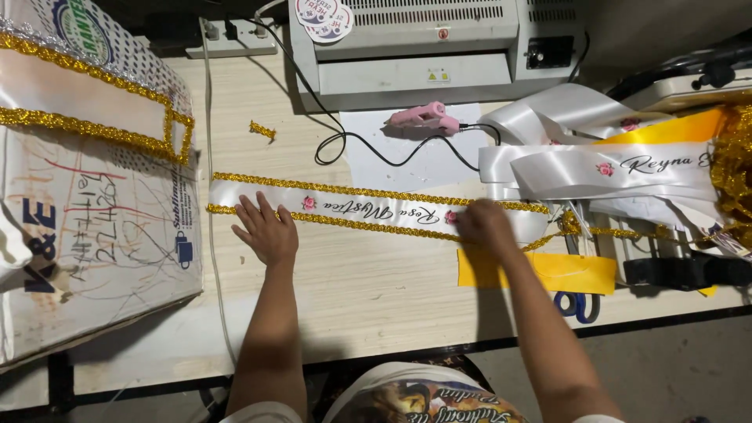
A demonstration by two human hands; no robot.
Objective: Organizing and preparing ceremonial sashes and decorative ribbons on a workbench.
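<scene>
Light wood table (376, 282), pretty cluttered: laminator (439, 47) at the back, pink glue gun (427, 117) on a white sheet, a big box (94, 235) on the left, more sashes (611, 168) piled on the right. Blue scissors (578, 304) are mostly hidden under a yellow card (564, 270). The white sash (368, 207) with gold trim (352, 190) lies flat across the middle. Left hand (266, 231) is spread, fingers pressing its lower edge. Right hand (484, 223) is blurred on the sash's right end; can't tell what its fingers are doing.
</scene>
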